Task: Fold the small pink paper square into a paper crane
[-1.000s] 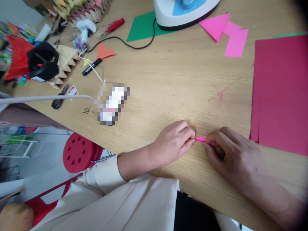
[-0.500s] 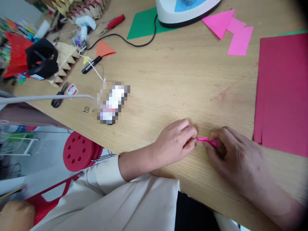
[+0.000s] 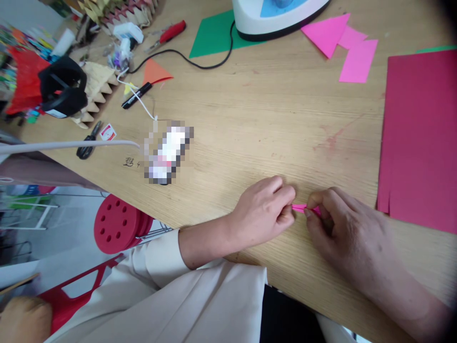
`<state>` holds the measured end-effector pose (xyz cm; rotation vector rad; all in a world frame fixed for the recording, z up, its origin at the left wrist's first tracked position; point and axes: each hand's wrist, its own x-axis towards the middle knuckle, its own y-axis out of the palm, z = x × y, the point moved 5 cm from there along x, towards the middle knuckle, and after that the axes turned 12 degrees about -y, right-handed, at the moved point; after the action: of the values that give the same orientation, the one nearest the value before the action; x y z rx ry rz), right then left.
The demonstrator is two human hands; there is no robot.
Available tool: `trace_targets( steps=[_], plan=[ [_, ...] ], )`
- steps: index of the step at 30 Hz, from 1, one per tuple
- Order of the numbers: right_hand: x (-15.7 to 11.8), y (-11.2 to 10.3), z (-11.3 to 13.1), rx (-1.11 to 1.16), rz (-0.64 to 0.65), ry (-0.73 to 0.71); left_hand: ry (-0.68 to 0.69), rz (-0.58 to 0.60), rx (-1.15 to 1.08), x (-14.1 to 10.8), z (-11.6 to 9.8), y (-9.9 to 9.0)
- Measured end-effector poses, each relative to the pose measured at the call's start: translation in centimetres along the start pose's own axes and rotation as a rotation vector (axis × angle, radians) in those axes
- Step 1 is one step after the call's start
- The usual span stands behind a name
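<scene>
A thin folded pink paper strip (image 3: 299, 208) stretches between my two hands, just above or on the wooden table near its front edge. My left hand (image 3: 266, 208) is closed, its thumb and fingers pinching the strip's left end. The right end is pinched by my right hand (image 3: 352, 233), which hides part of it. Only a short length shows between the fingertips. To the right lies a stack of dark red sheets (image 3: 421, 143). More pink paper pieces (image 3: 358, 61) are on the table farther back.
A white and blue appliance (image 3: 278, 21) stands at the back, on green paper (image 3: 212, 35). Leftward lie a blurred phone (image 3: 169, 152) with a cable, a black marker (image 3: 136, 95), scissors (image 3: 87, 143) and red-handled pliers (image 3: 172, 32). Red stools (image 3: 116, 224) stand below the table.
My right thumb and fingers have shifted slightly along the strip. My left hand has moved a little to the right. Both hands keep their pinch.
</scene>
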<state>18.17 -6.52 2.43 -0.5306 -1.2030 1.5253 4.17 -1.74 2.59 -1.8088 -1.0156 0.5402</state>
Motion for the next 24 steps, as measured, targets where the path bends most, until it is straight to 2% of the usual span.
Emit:
trace_targets(
  steps=[9,16,20,24],
  plan=[
    [-0.1,0.1,0.0,-0.05,-0.025,-0.028,-0.03,0.018,0.032,0.1,0.1,0.0],
    [-0.1,0.1,0.2,0.001,0.012,-0.052,-0.029,0.028,0.0,0.1,0.4,-0.2],
    [0.0,0.0,0.2,0.008,-0.006,-0.041,0.078,0.031,-0.035,-1.1,0.4,-0.8],
    [0.0,0.0,0.2,-0.008,-0.015,-0.043,0.176,-0.016,0.041,-3.1,0.0,-1.4]
  ],
)
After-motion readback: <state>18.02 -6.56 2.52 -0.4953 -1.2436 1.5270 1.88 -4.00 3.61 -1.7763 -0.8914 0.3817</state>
